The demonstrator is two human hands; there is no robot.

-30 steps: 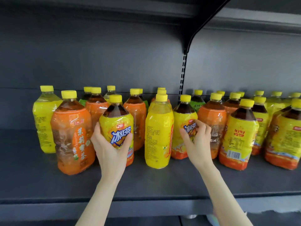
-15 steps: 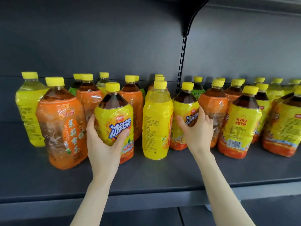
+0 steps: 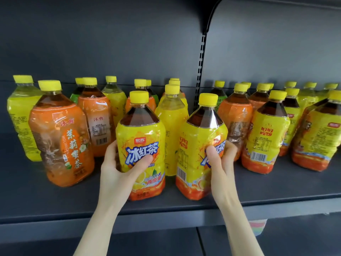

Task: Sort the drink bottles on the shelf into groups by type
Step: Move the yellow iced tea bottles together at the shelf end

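grips a yellow-labelled iced tea bottle [image 3: 141,137] in the left hand [image 3: 118,174], thumb pressed across the blue lettering on the front, fingers curled round its left side. grips a second bottle [image 3: 201,143] of the same kind in the right hand [image 3: 221,163], thumb on the front of the label, fingers wrapped round the right side and partly out of sight behind it. has both near the front edge of the dark grey shelf [image 3: 27,196], side by side with a narrow gap between them. holds the left one upright, front label toward the camera, and the right one tipped a little, yellow cap leaning right and barcode side turned toward the gap. cannot tell whether the two bases rest on the shelf or hang just above it.

shows, just behind that gap, a pale yellow bottle [image 3: 172,115] standing upright. shows to the left an orange jasmine tea bottle [image 3: 60,137] near the front, apart from the left hand, with a yellow-green bottle [image 3: 20,115] behind it at the far left and another orange bottle [image 3: 96,117] further back. shows to the right an orange-labelled bottle [image 3: 236,115] just behind the right hand's fingers, then a yellow bottle with its back label outward [image 3: 265,133], and more yellow-capped bottles crowding toward the right edge. picks out green-labelled bottles [image 3: 221,98] in the back row against the grey back panel [image 3: 110,43]. shows a slotted upright [image 3: 200,67] splitting the panel behind the middle of the row.
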